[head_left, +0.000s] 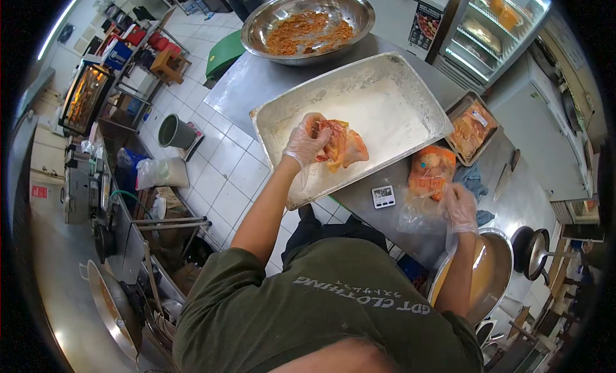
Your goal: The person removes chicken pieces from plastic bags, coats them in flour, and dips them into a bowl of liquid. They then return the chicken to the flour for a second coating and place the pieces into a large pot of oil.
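My left hand (309, 142), in a clear plastic glove, grips a piece of raw marinated chicken (343, 146) above a large metal tray (269, 116) with white flour (378, 113) in it. On the right, my gloved right hand (460, 208) has its fingers closed at the edge of a clear plastic bag (420, 219). An orange-printed bag of chicken (431, 171) lies beside that hand. A smaller tray of packed chicken (471, 130) sits just beyond it. The small white timer (384, 197) rests on the steel table to the left of the bag.
A steel bowl with orange-brown crumbs (308, 33) stands at the table's far end. A large bowl of yellow liquid (478, 270) is by my right forearm. A knife (507, 174) and blue cloth (471, 180) lie at the right. A glass-door fridge (491, 33) stands behind.
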Demonstrator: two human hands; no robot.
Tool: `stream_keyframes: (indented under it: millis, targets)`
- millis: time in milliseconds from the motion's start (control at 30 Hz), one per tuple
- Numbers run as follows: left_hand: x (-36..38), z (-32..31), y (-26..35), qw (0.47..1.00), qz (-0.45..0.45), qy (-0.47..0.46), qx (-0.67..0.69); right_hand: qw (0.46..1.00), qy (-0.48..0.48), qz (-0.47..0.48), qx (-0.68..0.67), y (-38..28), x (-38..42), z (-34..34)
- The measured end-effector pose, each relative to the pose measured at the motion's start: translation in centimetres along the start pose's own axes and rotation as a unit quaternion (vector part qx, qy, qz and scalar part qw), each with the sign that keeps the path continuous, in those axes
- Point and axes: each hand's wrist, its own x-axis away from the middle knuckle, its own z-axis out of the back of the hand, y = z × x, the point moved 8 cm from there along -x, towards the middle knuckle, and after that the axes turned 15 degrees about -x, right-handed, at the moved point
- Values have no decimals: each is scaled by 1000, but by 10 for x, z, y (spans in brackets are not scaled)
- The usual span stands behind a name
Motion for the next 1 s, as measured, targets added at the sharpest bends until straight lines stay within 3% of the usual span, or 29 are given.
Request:
stream_keyframes:
  millis: [100,200,267,333,400,500,600,633,667,700,733,767,800,833,900,1000]
  targets:
    - [4,0,2,993,80,-19,-81,991,-23,-17,133,38,24,-12]
    - [-6,-1,-1,960,-3,-7,-281,987,20,-37,156,74,23,-34]
    - [-19,-6,-38,893,-126,88,-422,987,65,-9,149,88,20,-42]
    - [-8,-23,-8,963,-24,-53,-262,985,115,25,125,78,16,-48]
    - [7,-41,-13,970,56,-188,-141,985,117,29,120,80,11,-57]
    - [15,-40,14,967,29,-178,-178,964,176,79,183,57,-1,-55]
    - [13,-48,-20,988,14,-153,3,975,17,-35,218,137,-35,-90]
    - [16,-44,-7,979,10,-183,-94,973,-38,-44,225,129,-33,-84]
    - [21,-46,5,976,44,-201,67,964,-57,-105,239,141,-45,-87]
    - [16,-36,-17,977,-45,-163,-128,986,-22,6,164,79,-38,-74]
    - [21,-30,-8,984,-36,-149,-93,988,-1,121,100,12,-26,-59]
    - [25,-24,1,989,-29,-134,-57,983,-3,164,84,-1,-22,-55]
    - [29,-19,10,992,-22,-119,-22,984,-7,153,93,12,-19,-56]
    - [33,-12,12,987,-62,-103,-103,987,-13,121,102,31,-20,-59]
    - [42,7,35,992,-29,-77,-98,994,-17,50,95,72,-24,-56]
    - [49,5,48,991,-51,-80,-96,993,1,-22,-119,141,-31,-45]
